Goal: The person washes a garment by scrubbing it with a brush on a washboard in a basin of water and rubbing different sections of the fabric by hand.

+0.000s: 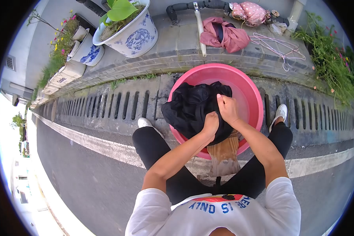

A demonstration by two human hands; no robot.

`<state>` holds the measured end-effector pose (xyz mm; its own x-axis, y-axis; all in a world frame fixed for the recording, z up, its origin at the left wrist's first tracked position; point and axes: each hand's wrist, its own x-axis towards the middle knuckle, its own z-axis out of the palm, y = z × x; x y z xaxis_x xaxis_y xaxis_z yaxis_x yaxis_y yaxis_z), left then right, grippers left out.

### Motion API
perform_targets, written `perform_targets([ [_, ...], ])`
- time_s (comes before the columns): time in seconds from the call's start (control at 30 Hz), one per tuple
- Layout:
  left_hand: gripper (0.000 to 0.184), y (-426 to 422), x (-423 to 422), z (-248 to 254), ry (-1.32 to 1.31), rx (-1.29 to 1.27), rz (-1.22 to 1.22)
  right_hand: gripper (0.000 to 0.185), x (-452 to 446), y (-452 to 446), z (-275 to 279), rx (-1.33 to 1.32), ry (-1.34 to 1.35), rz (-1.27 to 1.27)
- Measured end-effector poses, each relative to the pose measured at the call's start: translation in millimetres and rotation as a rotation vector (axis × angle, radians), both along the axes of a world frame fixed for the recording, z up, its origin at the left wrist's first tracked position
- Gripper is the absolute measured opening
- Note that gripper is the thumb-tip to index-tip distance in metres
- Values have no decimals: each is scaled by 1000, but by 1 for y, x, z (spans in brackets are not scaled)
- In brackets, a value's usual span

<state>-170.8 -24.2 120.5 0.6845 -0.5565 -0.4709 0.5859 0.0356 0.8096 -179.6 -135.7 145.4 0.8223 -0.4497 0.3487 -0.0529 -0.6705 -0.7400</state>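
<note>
A round pink basin (256,98) stands on the ground between my feet, with cloudy water in its right part. Wet black cloth (187,104) is bunched in its left half and hangs over the left rim. My left hand (211,125) is closed on the cloth near the basin's middle. Just above and to the right, my right hand (227,108) is also closed on the black cloth. A wooden washboard (224,155) leans over the basin's near rim, its upper part under the cloth.
A drain grating (118,104) runs behind the basin. On the ledge beyond are a blue-and-white flowerpot (135,39), pink cloth (226,37), pink hangers (277,46) and a patterned pink bundle (251,13). Plants (334,59) grow at the right.
</note>
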Motion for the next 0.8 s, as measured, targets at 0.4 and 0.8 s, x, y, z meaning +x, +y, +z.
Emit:
perform_targets([
  [0.4,39,20,58,38,-796,91,-60,47,-50,-31,45,444,508,468],
  [0.8,27,71,109,21,-1007,626,-549,22,-75,-98,16,1323,57,-6],
])
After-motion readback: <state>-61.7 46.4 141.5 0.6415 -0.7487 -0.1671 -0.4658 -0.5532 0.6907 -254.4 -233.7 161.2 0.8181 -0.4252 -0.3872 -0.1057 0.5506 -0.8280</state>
